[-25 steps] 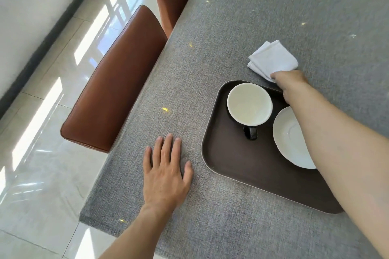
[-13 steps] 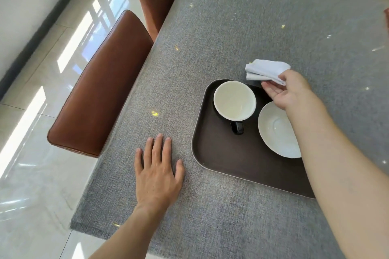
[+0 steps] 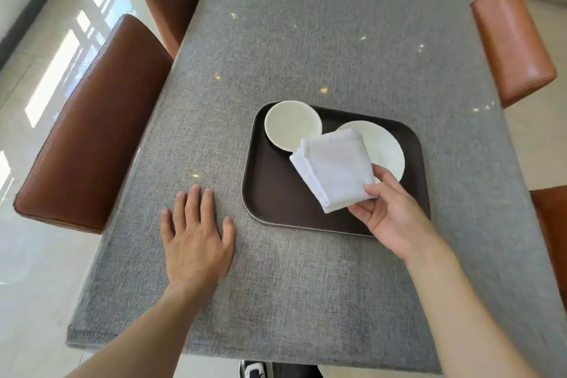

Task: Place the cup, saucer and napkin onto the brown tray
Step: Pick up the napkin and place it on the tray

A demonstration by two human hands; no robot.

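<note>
A dark brown tray (image 3: pixel 276 199) lies on the grey table. A white cup (image 3: pixel 290 124) stands in its far left corner, and a white saucer (image 3: pixel 385 147) sits to the right of the cup. My right hand (image 3: pixel 389 215) pinches a folded white napkin (image 3: pixel 333 169) by its near corner and holds it over the middle of the tray, where it covers part of the cup and saucer. Whether the napkin touches the tray I cannot tell. My left hand (image 3: pixel 196 239) lies flat on the table, fingers spread, just left of the tray.
The grey cloth-covered table (image 3: pixel 322 40) stretches away ahead. Two brown leather chairs (image 3: pixel 95 129) stand along its left side and orange-brown chairs (image 3: pixel 512 43) along the right. A glossy tiled floor lies to the left.
My right hand lifted the napkin from the table beyond the tray and brought it back toward me, over the tray. My left hand stayed flat. The camera view shifted and widened.
</note>
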